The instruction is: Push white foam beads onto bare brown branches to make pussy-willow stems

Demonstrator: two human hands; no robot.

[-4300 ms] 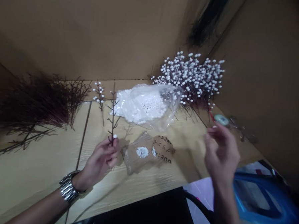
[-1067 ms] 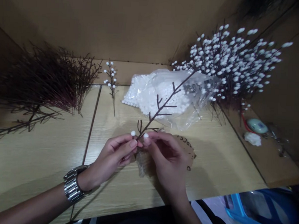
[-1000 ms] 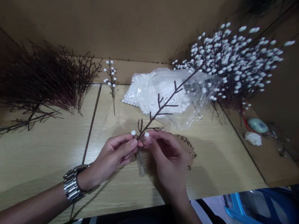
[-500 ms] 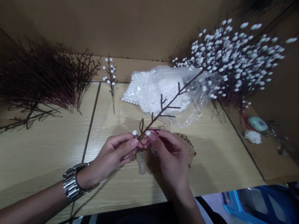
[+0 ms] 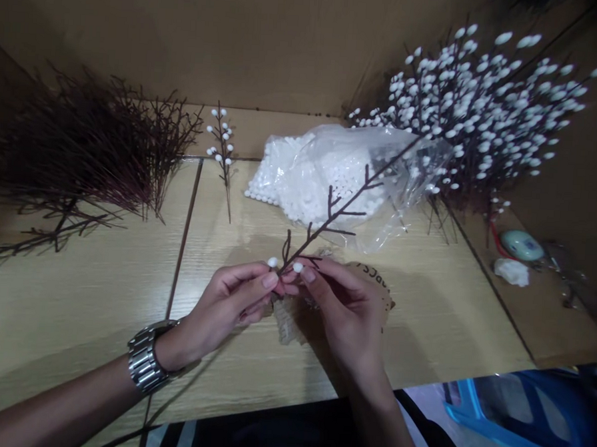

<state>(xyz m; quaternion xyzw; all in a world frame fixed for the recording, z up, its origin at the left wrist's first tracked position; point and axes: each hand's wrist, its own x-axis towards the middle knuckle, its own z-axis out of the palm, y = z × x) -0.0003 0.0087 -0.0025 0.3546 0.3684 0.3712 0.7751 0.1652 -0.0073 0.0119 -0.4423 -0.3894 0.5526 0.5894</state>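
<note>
A dark brown artificial branch [image 5: 336,215] with short bare twigs runs diagonally over the table, its lower part between my hands. My left hand [image 5: 242,290] pinches the stem; one white berry [image 5: 272,262] stands on a twig at its fingertips. My right hand [image 5: 347,306] is closed, thumb and forefinger on another white berry [image 5: 297,267] beside the stem. The right fingers hide part of what they grip. Below the hands lies a scrap of burlap-like cloth [image 5: 287,321], next to a brown printed piece [image 5: 376,277] partly covered by my right hand.
Behind the branch lies a clear bag of white berries [image 5: 301,177]. A bundle of bare branches [image 5: 82,145] is at left, a small berried sprig [image 5: 222,146] nearby. Many berried branches [image 5: 479,106] stand at right, near a pale green oval object [image 5: 522,245]. A blue stool [image 5: 508,421] stands below.
The view has shifted slightly. Both hands keep almost the same grip on the branch and berry, and the berry at the right fingertips has barely moved.
</note>
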